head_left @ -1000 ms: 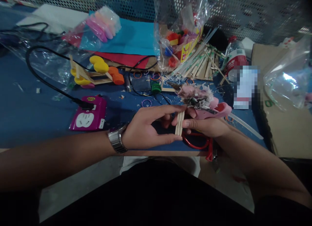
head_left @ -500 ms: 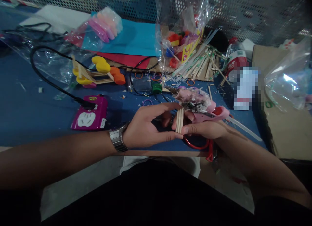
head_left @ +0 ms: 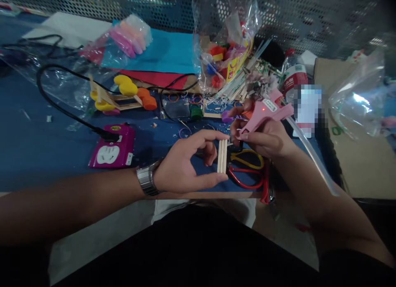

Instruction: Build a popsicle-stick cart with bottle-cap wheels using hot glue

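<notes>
Between thumb and fingertips, my left hand (head_left: 185,161) holds a small bundle of wooden sticks (head_left: 222,156) by its two ends, side by side and roughly upright. My right hand (head_left: 267,136) grips a pink glue gun (head_left: 264,113) with a lit red light; a long clear glue stick (head_left: 315,157) trails from its back over the forearm. Whitish and dark fluff (head_left: 261,83) surrounds the gun's front end, and its tip cannot be made out. Red- and yellow-handled tools (head_left: 247,177) lie just right of the sticks.
A purple power strip (head_left: 113,147) with a black cable sits left. Behind are a stick model with yellow and orange pieces (head_left: 128,87), a plastic bag of colourful pieces (head_left: 216,56), a bottle (head_left: 293,74) and loose sticks. Cardboard (head_left: 352,163) lies right.
My right hand has moved up and right, away from the sticks, turning the glue gun. The sticks stay in my left hand, slightly further left. The yellow handle is now uncovered.
</notes>
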`<state>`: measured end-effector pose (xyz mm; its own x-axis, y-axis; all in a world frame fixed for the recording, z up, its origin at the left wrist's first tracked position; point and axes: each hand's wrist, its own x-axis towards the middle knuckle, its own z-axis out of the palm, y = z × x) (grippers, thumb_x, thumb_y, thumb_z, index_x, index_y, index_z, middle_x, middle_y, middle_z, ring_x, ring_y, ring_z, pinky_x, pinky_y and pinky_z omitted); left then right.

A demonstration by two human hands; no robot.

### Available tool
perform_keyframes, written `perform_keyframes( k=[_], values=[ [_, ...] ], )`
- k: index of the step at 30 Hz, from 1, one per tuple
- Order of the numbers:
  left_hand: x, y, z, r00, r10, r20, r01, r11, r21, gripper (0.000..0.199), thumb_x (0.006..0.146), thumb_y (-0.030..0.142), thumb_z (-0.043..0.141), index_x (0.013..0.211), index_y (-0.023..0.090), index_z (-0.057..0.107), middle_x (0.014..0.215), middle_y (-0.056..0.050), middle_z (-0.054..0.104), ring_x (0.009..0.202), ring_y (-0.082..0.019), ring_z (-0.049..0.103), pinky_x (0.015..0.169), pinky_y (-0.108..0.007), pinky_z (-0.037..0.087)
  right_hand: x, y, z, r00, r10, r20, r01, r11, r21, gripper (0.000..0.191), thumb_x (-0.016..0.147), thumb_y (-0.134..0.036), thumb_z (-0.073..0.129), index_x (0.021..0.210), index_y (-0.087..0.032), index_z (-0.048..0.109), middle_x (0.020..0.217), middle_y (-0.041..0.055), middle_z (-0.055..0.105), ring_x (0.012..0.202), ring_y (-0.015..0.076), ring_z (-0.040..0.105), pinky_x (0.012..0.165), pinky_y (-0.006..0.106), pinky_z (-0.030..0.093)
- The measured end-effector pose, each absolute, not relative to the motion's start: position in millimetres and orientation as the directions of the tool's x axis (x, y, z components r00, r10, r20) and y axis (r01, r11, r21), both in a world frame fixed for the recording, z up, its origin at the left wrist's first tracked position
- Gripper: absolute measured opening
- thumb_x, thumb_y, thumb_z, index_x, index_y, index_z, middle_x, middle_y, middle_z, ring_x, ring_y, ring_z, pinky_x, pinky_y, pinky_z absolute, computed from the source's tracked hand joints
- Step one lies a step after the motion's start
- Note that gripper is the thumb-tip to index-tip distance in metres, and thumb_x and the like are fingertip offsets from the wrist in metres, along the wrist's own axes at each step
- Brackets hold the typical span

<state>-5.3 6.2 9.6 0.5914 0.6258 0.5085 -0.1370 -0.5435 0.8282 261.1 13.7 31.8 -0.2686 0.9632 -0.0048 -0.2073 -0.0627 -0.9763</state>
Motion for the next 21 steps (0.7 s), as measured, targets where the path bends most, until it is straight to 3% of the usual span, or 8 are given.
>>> perform_keyframes(
  k=[5, 9, 12, 16, 21],
  values=[
    [-8, 1, 9, 0.720, 0.570, 0.395, -0.025, -0.548, 0.836, 0.064, 0.096, 0.041, 0.095, 0.150, 0.022, 0.066, 0.091, 0.003, 0.071, 0.077, -0.014, 0.072, 0.074, -0.026, 0.059, 263, 23, 33, -0.230, 0.973, -0.005, -0.169, -0.045, -0.985, 0.058, 0.068, -0.029, 0.100, 0.115, -0.034, 0.066, 0.117, 0.0078, 0.083, 0.097, 0.0324, 0.075, 0.057, 0.037, 0.051],
    [-10, -1, 8, 0.761, 0.529, 0.377, -0.038, -0.544, 0.839, 0.064, 0.098, 0.041, 0.093, 0.152, 0.023, 0.065, 0.094, 0.002, 0.073, 0.078, -0.015, 0.073, 0.076, -0.026, 0.059, 265, 27, 38, -0.163, 0.987, -0.001, -0.149, -0.026, -0.989, 0.054, 0.064, -0.022, 0.094, 0.107, -0.034, 0.064, 0.121, 0.0069, 0.081, 0.095, 0.0313, 0.073, 0.055, 0.037, 0.047],
    [-10, -1, 8, 0.750, 0.553, 0.363, -0.016, -0.533, 0.846, 0.065, 0.098, 0.040, 0.093, 0.154, 0.024, 0.064, 0.093, 0.003, 0.072, 0.079, -0.015, 0.073, 0.077, -0.027, 0.060, 268, 32, 39, -0.103, 0.995, 0.008, -0.124, -0.005, -0.992, 0.055, 0.060, -0.017, 0.086, 0.107, -0.034, 0.063, 0.123, 0.0050, 0.080, 0.090, 0.0282, 0.072, 0.053, 0.035, 0.046],
    [-6, 1, 6, 0.713, 0.612, 0.342, 0.000, -0.487, 0.873, 0.066, 0.100, 0.032, 0.089, 0.158, 0.024, 0.060, 0.094, 0.003, 0.070, 0.080, -0.014, 0.072, 0.077, -0.026, 0.061, 275, 41, 36, -0.002, 0.995, 0.098, -0.076, 0.097, -0.992, 0.054, 0.056, -0.015, 0.077, 0.104, -0.033, 0.060, 0.105, 0.0035, 0.080, 0.083, 0.0253, 0.070, 0.048, 0.030, 0.036],
    [-3, 6, 3, 0.658, 0.695, 0.290, -0.021, -0.368, 0.929, 0.066, 0.103, 0.024, 0.080, 0.164, 0.022, 0.054, 0.090, 0.004, 0.065, 0.077, -0.014, 0.068, 0.072, -0.025, 0.058, 286, 50, 25, 0.000, 0.987, 0.162, -0.043, 0.162, -0.986, 0.040, 0.069, -0.024, 0.083, 0.103, -0.032, 0.062, 0.090, 0.0038, 0.072, 0.075, 0.0217, 0.064, 0.048, 0.031, 0.039]
  ],
)
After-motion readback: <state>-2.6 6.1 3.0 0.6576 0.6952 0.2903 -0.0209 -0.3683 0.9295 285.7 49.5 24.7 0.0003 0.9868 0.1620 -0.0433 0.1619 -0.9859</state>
